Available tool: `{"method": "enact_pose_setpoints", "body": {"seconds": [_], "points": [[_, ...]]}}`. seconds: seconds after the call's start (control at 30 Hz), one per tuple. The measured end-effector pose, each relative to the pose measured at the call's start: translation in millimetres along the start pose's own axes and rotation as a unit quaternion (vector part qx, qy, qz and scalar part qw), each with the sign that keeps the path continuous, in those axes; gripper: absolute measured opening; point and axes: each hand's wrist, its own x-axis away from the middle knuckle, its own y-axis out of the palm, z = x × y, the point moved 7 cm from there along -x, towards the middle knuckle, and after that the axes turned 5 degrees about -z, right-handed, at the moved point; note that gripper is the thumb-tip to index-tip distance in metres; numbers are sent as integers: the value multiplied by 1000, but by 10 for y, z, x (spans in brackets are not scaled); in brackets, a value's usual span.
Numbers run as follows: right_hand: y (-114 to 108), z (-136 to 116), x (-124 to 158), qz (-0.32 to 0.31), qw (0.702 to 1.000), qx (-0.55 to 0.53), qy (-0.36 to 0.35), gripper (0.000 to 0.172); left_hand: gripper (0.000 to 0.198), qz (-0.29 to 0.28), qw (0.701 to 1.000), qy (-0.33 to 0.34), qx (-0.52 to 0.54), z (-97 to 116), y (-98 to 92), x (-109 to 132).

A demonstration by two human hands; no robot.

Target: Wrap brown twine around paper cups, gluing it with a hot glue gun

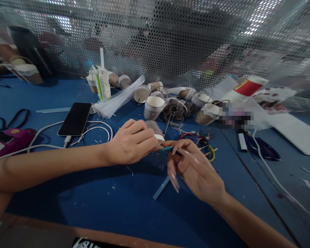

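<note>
Cup (pixel 155 129), pinched in the left hand (pixel 134 142) well inside the worktop's (pixel 98 196) near edge, should stay steady while the right hand (pixel 196 167) pinches the teal stick (pixel 166 148).

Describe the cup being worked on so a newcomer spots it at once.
Above the blue table, find the left hand, close to the right hand. It holds a small grey, white-rimmed cup. Unlike the paper cups just behind it, this one is hand-held.
</note>
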Motion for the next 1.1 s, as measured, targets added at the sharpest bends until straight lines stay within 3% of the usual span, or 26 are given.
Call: {"method": "enact_pose_setpoints", "body": {"seconds": [0.07, 0.2, 0.4, 0.6, 0.7, 0.8, 0.93, 1.03, 1.1], "points": [[9, 17, 0, -13, 1000, -19, 17, 22, 25, 2, 999, -10, 43, -25, -4, -12], [82, 33, -4, -67, 992, -98, 44, 39, 25, -8, 984, -42, 172, -98, -4, -43], [160, 80, 19, -113, 970, -204, 71, 35, 26, -33, 953, -93, 288, -163, -25, -81], [258, 64, 71, -172, 954, -227, 94, 36, 24, -61, 955, -67, 283, -83, 13, -91], [311, -33, 80, -180, 953, -230, 82, 33, 24, -42, 963, -125, 233, -261, 56, -69], [180, -87, 5, -101, 973, -200, 47, 30, 16, -22, 952, -220, 214, -566, 103, -15], [-208, -42, -88, 90, 994, -61, -4, 35, 19, -55, 943, -290, 155, -869, 174, 43], [-404, -114, -39, 218, 969, 74, -93, 38, 35, -155, 934, -321, 25, -978, 261, 99], [-417, -200, 26, 267, 939, 154, -151, 37, 32, -208, 917, -335, -62, -1003, 275, 137]]}}
